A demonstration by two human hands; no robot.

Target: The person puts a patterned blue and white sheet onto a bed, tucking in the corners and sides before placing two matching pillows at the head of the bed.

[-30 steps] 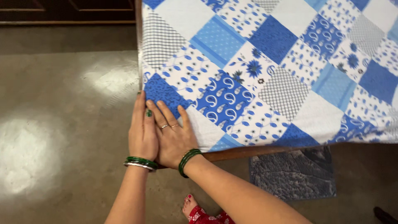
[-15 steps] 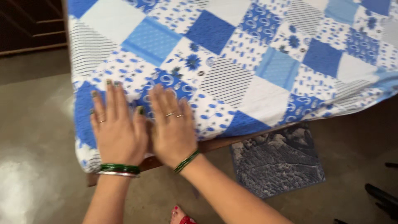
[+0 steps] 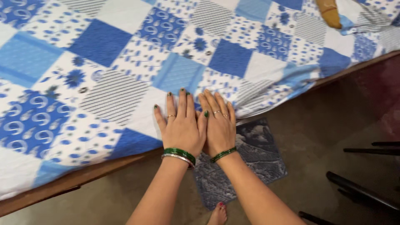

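Note:
A blue and white patchwork bedsheet (image 3: 125,62) covers a bed with a wooden frame (image 3: 71,183). My left hand (image 3: 181,125) lies flat, fingers spread, on the sheet's near edge. My right hand (image 3: 218,123) lies flat right beside it, thumb side touching the left hand, also pressed on the sheet's edge. Both wrists wear green bangles, and both hands wear rings. Neither hand grips anything.
A grey patterned floor mat (image 3: 241,166) lies on the brown floor below my hands, with my bare foot (image 3: 216,213) at its near edge. Dark metal legs (image 3: 362,187) stand at the right. A tan object (image 3: 329,12) rests on the bed's far right.
Both hands have slid to the right along the sheet's near edge, away from the bed's left corner, and have come together. The view has swung right with them.

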